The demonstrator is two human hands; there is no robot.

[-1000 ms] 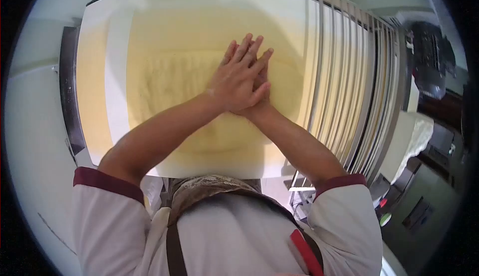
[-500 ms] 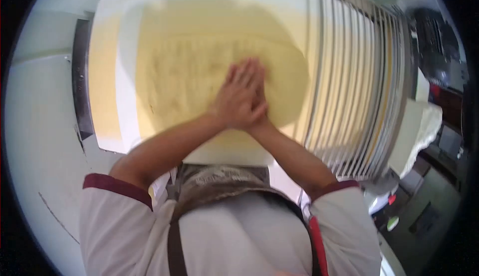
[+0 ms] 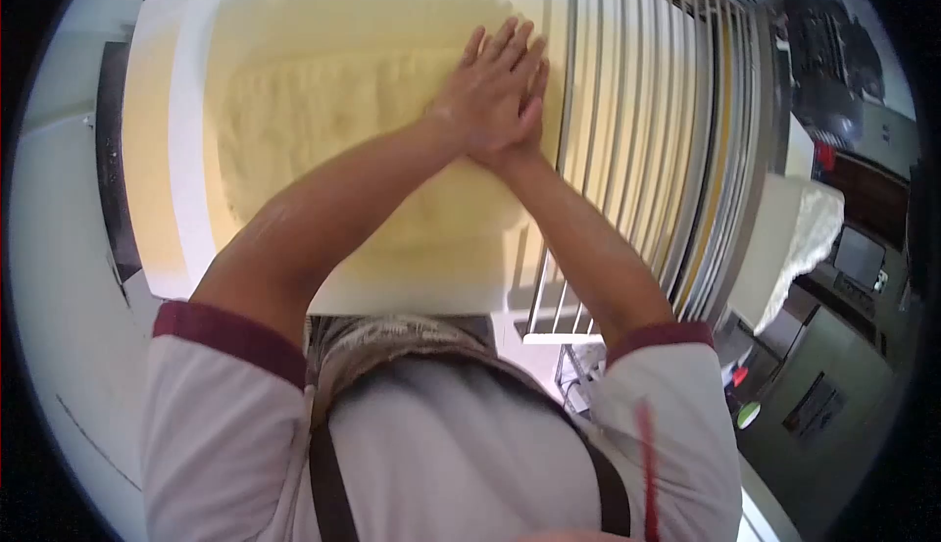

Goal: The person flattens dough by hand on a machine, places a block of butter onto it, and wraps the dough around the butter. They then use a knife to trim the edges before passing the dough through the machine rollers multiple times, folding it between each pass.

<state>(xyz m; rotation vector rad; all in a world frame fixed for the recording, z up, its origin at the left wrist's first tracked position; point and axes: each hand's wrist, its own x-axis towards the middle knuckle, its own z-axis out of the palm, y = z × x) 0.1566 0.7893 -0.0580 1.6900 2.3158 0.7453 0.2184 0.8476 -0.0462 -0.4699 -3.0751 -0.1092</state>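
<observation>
A broad, flat sheet of pale yellow dough lies on a white and yellow work surface, with shallow dents across it. My left hand rests on top of my right hand, palm down, its fingers stretched out and slightly apart, near the dough's right edge. Most of my right hand is hidden beneath the left; only part of its side and fingers shows. Both hands press at the dough, and neither holds anything.
Right of the surface stands a rack of parallel metal bars. Beyond it are a pale block with a ragged edge and a dark motor-like machine. A pale wall is at the left.
My stacked hands have moved forward, away from my body, and slightly right, with my arms stretched further. The view has shifted, so the surface and rack appear further left.
</observation>
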